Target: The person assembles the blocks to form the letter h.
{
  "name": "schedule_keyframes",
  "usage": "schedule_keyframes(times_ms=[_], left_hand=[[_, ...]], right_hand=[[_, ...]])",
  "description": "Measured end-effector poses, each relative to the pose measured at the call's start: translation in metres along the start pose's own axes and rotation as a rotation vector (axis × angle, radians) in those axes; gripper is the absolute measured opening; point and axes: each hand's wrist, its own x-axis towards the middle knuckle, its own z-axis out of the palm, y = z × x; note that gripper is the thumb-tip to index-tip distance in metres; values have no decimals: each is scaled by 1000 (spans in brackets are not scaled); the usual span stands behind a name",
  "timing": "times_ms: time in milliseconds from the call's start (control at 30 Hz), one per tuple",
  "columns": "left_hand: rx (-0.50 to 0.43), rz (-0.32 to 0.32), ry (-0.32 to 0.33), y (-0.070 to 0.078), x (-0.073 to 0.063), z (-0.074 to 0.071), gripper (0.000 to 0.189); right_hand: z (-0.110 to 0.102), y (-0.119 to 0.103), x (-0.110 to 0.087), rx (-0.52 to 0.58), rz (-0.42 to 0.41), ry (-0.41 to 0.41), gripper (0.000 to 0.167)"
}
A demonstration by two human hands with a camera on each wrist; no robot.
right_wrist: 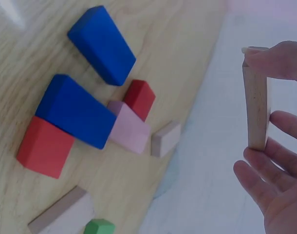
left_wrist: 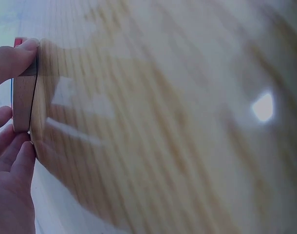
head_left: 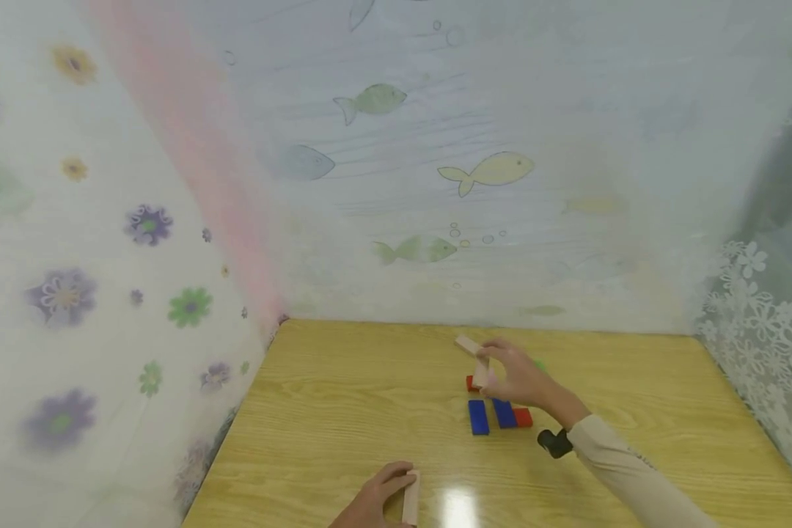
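In the head view, my right hand is over the far middle of the table, among loose toy blocks. It pinches a plain wooden block end to end between thumb and fingertips, held up off the table. Close to the table's near side, my left hand grips another plain wooden block by its ends. The left wrist view has this block at its left edge, with the thumb at one end and fingertips at the other. Whether it touches the tabletop I cannot tell.
Two blue blocks and a red block lie below my right hand. A second red block, a pink block, pale wooden blocks and a green block lie around them. Painted walls border the table.
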Motion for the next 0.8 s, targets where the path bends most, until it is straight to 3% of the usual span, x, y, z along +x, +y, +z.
schedule_keyframes(times_ms=[500, 800], left_hand=[[5, 55, 50, -2, 0, 5, 65], [29, 64, 86, 0, 0, 6, 64]], right_hand=[[22, -17, -1, 10, -20, -46, 56], [39, -31, -1, 39, -74, -73, 54]])
